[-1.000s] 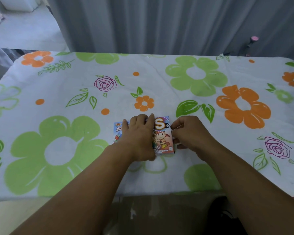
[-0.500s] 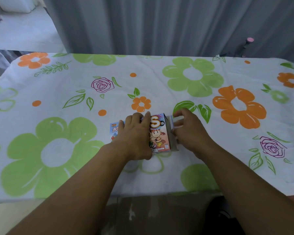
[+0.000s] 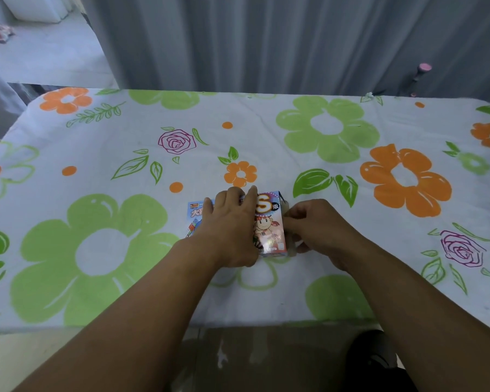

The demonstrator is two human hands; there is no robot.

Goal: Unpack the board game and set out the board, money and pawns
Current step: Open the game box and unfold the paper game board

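A small colourful board game box (image 3: 268,222) with a cartoon child and a big "S" lies flat near the table's front middle. My left hand (image 3: 229,227) lies palm-down on the box's left and middle part, fingers spread over the lid, and hides most of it. My right hand (image 3: 313,224) is at the box's right end with curled fingers pinching the end flap there. The board, money and pawns are not in view.
The table wears a white cloth (image 3: 125,250) printed with green and orange flowers. A grey curtain (image 3: 266,41) hangs right behind the far edge. A dark stand with a pink knob (image 3: 423,69) rises at the back right.
My right hand had lifted the flap at the box's right end half a second ago; now it sits lower against that end with fingers curled. My left hand stayed on the box.
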